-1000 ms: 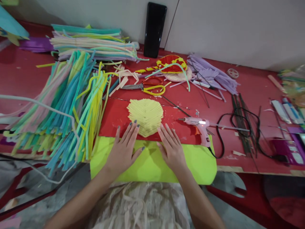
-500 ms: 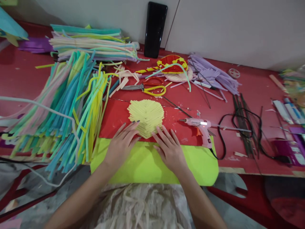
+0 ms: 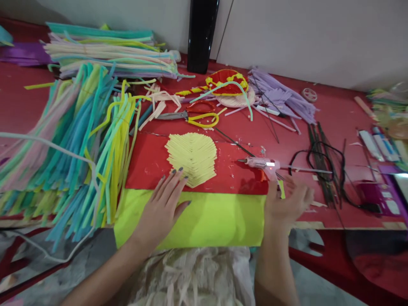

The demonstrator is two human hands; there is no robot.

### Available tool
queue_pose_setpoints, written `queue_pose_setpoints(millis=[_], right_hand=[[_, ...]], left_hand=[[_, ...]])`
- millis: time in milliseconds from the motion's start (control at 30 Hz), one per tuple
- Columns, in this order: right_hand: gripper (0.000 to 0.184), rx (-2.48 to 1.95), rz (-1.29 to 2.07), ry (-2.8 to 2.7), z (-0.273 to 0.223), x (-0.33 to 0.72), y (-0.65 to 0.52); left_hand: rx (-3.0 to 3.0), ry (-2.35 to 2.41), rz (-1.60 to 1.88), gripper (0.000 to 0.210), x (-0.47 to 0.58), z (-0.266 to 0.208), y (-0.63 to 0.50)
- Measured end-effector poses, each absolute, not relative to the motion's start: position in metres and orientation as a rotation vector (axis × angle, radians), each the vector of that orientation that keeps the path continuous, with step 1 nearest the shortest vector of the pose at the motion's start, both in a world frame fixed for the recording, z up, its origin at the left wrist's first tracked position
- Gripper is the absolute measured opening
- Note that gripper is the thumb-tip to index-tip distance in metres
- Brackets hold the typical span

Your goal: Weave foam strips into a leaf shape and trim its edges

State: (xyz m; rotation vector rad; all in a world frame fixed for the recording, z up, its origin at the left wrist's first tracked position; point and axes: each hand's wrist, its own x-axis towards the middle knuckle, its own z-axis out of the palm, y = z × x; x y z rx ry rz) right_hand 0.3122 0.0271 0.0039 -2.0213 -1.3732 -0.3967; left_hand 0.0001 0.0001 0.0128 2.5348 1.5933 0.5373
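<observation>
A leaf-shaped piece of pale yellow pipe cleaners (image 3: 191, 155), laid in slanted rows, lies flat on a red sheet (image 3: 148, 163). The fingertips of my left hand (image 3: 164, 208) rest at its lower left edge, fingers stretched out, palm over a lime-green sheet (image 3: 219, 216). My right hand (image 3: 285, 202), blurred by motion, is at the handle of a pink glue gun (image 3: 263, 163), thumb and fingers apart and not closed round it. The gun lies on the table with its nozzle to the left, a glue stick in its back and a small light lit.
Bundles of coloured pipe cleaners (image 3: 81, 140) fill the left side. Scissors (image 3: 188, 117) and a red-and-yellow ornament (image 3: 226, 83) lie behind the leaf shape. A phone (image 3: 202, 38) leans on the wall. A black cord (image 3: 342, 170) curls over dark stems at right.
My right hand has left the lower right edge of the leaf shape and moved right to the glue gun. My left hand stays at the leaf shape. The view has shifted slightly.
</observation>
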Motion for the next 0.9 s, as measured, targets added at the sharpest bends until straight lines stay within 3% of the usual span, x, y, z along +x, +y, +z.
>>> queue_pose_setpoints(millis=[100, 200, 433, 600, 900], right_hand=[[0.063, -2.203, -0.322, -1.398, -0.003, 0.325, 0.033], [0.073, -2.269, -0.28, -1.473, -0.008, 0.324, 0.037], [0.045, -2.122, -0.27, -1.452, -0.007, 0.326, 0.036], [0.052, -1.994, -0.373, -1.425, 0.007, 0.306, 0.026], [0.046, -1.556, -0.259, -1.973, 0.003, 0.247, 0.023]], left_hand=[[2.6, 1.55, 0.411, 0.062, -0.003, 0.012, -0.007], [2.614, 1.506, 0.328, 0.062, -0.008, 0.012, -0.01], [2.554, 1.474, 0.29, 0.063, -0.011, 0.016, -0.008], [2.55, 1.45, 0.272, 0.061, -0.011, 0.016, -0.006], [2.561, 1.446, 0.259, 0.062, -0.013, 0.015, -0.006]])
